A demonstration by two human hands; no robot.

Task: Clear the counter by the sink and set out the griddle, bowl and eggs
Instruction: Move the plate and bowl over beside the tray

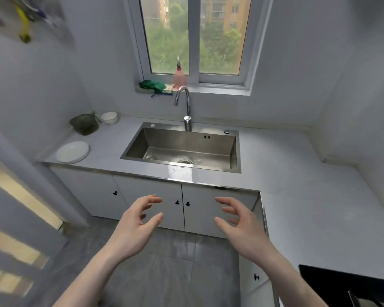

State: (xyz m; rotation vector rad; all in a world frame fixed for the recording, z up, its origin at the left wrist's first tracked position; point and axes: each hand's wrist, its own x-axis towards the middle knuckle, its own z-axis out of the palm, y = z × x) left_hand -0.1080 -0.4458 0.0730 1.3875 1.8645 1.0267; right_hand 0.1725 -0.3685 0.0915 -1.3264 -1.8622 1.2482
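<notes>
My left hand [138, 222] and my right hand [237, 222] hover in front of the cabinet doors below the sink, palms facing each other, fingers loosely spread and holding nothing. On the grey counter [286, 169], left of the steel sink [182, 147], lies a white plate [72, 152]. Behind it, in the back left corner, stand a small white bowl [109, 117] and a dark green mesh item [84, 124]. No griddle or eggs are in sight.
A tap [185, 107] rises behind the sink. On the window sill sit a pink soap bottle [179, 77] and a green cloth [152, 85]. A black object [350, 284] shows at the lower right. A door frame stands at the left.
</notes>
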